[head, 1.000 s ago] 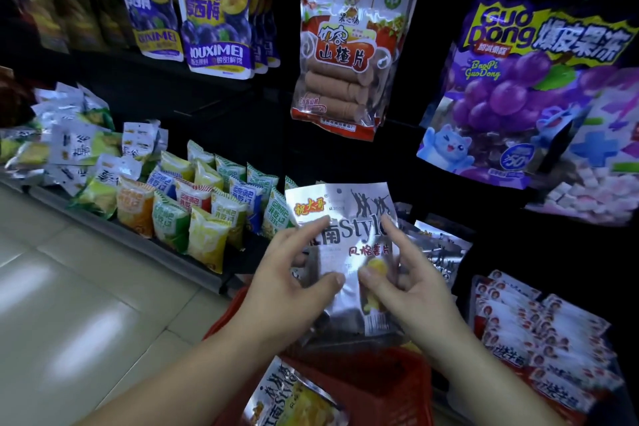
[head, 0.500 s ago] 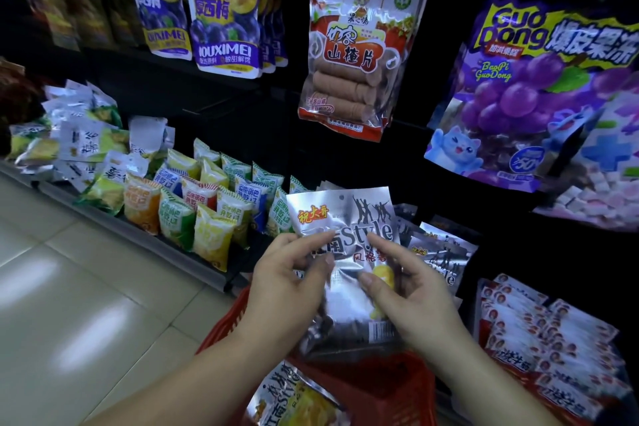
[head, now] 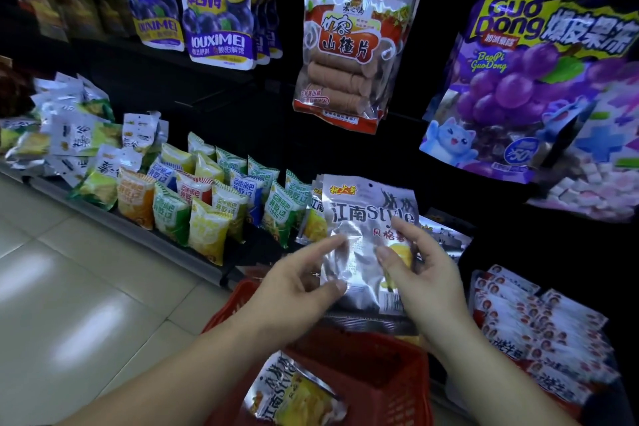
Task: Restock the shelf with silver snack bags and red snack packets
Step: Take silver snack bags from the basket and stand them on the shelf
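Two-handed now, hard up against the dark shelf (head: 224, 107), just above the rim of the red plastic basket (head: 373, 367). Left of the flat red snack packets (head: 518, 322) stacked low on the shelf. Holding one crinkly, shiny silver snack bag (head: 359, 218) upright before its row. Gripped on its right side with the right hand (head: 435, 280), thumb across the front. Nipped at the left edge with the left hand (head: 290, 290), a half-spread C, thumb and forefinger tips on foil.

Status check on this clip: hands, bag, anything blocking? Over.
Left hand pinches left edge, right hand grips right side. Silver snack bag upright above red basket, not yet shelved. Nothing between it and shelved silver bags behind.
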The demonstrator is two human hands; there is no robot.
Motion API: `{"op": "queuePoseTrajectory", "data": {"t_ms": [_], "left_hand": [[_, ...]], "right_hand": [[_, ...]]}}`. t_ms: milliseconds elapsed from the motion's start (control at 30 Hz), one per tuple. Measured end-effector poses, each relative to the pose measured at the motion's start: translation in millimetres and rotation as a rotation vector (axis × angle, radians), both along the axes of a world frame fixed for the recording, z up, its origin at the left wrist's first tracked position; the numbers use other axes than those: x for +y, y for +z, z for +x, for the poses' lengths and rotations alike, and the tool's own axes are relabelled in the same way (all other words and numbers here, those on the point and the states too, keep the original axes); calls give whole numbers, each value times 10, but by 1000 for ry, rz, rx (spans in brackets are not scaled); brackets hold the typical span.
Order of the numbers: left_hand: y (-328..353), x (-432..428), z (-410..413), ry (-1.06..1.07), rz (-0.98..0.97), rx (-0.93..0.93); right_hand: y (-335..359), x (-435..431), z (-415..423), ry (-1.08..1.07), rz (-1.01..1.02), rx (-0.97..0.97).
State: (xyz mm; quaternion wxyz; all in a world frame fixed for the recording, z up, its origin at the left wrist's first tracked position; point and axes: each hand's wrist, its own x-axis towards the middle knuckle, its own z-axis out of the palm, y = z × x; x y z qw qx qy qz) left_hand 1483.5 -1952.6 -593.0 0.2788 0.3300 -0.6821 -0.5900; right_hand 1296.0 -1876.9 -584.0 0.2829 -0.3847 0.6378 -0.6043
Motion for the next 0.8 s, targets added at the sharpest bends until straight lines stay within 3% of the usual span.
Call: {"op": "queuePoseTrajectory", "data": {"t_ms": [133,200,333,467,500,600,633,700,767,800], "left_hand": [[32,-41,7,149,-94,10],[41,-55,20,198,-139,26],[-1,-52,15,138,-232,-18],[-90,-58,-11,209,-531,-127],[-108,-45,-22,197,-631,-135],[-126,116,-65,58,-831,-134],[-132,187,-84,-20,-880,-142],[-134,320,-115,-198,-851,-155],[-99,331,-124,-264,-587,-109],[-86,286,-127,-200,-510,-80]], "right_hand": [[68,64,-128,268,144,-94],[53,95,-168,397,252,-3],[-30,66,-143,297,307,204],[11,89,-120,171,212,334],[35,92,-75,177,159,261],[78,28,89,171,62,-217],[38,-10,107,132,64,-272],[-46,-67,87,-10,80,-204],[-128,-85,14,-98,112,-115],[-136,-82,-2,-91,130,-101]]}}
